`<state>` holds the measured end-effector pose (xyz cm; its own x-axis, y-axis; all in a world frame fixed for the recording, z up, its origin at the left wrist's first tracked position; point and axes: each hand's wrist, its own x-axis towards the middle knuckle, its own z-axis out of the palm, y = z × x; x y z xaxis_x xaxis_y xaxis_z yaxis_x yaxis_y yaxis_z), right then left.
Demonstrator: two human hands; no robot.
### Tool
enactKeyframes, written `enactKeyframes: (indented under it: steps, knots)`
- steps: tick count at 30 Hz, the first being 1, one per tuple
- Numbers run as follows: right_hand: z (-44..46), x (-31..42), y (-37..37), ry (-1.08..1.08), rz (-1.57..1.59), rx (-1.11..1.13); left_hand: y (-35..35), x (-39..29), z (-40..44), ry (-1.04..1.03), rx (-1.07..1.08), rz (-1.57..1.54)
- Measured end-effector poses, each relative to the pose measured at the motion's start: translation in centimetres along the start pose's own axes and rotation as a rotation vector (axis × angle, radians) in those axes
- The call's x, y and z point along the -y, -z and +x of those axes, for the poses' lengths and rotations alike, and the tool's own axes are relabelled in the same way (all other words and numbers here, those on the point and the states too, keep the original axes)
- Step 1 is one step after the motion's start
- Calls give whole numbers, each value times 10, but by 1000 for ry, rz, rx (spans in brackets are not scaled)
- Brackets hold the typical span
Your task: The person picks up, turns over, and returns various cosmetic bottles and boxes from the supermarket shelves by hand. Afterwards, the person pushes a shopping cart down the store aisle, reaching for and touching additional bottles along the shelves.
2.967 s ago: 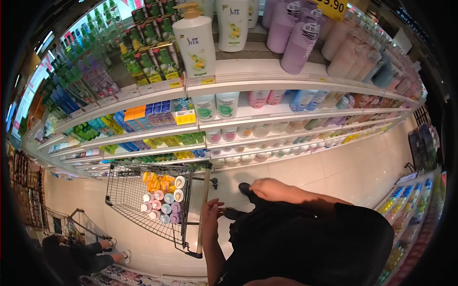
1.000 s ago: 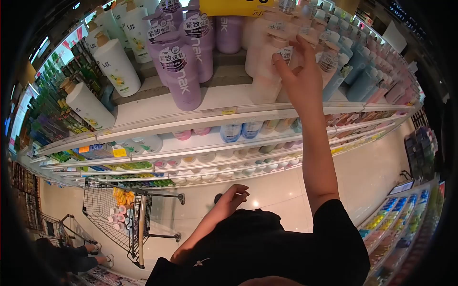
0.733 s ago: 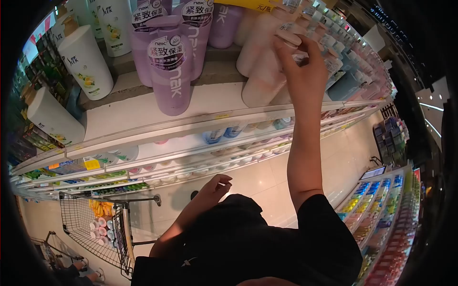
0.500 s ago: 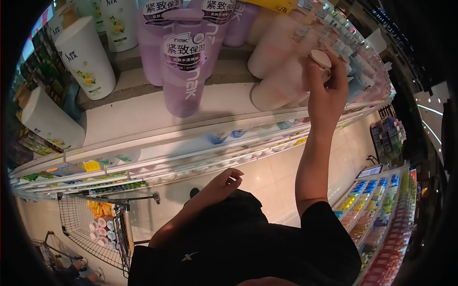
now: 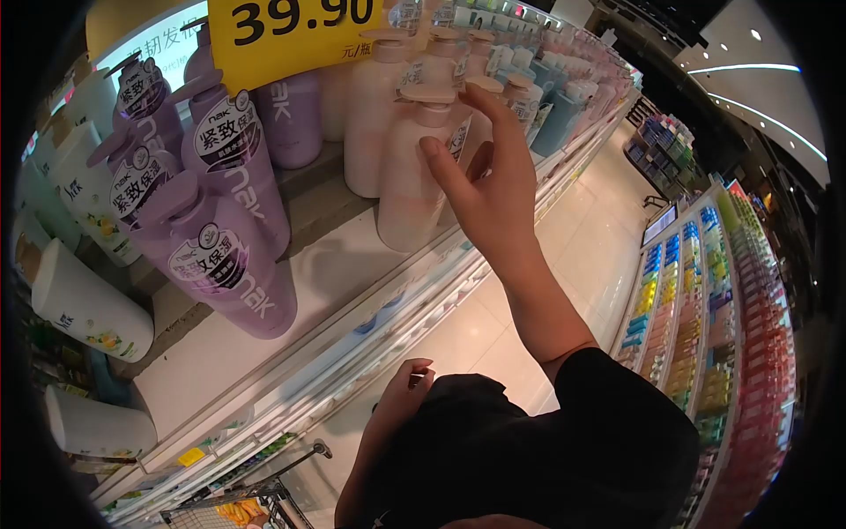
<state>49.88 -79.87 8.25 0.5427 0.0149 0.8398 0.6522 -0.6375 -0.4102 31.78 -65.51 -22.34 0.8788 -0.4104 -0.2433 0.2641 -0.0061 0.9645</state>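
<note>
My right hand is at a pale pink pump bottle standing at the shelf's front edge. Thumb and fingers are spread apart beside the bottle's upper part, with nothing gripped; whether the fingertips touch it I cannot tell. Further pale pink bottles stand behind and to the left. Low in front of my body, my left hand hangs with loosely bent fingers and holds nothing visible. Left of the pink bottles are several purple pump bottles with printed labels.
A yellow price sign reading 39.90 hangs over the shelf. White bottles stand at the left. Below is a wire shopping cart with goods inside. Another stocked shelf lies across the aisle.
The view has turned toward the right along the shelf. My right hand, earlier closed around a bottle's pump top, now has its fingers apart beside the pink bottle. The left hand stays low.
</note>
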Motion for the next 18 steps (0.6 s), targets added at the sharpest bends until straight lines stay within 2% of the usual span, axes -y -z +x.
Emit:
enactKeyframes:
  steps: [5,9,11,18]
  knots:
    - [-25,-52,41,7,63,5,-1,20,12,55,-25,-33]
    - [-35,-109,70,-163,107,-28,-6,10,29,103,-20,-88]
    - [-38,-145,82,-317,168,-24,-12,16,44,114,-37,-86]
    - [-3,-275,128,-350,214,-148,-60,22,127,57,-121,-6]
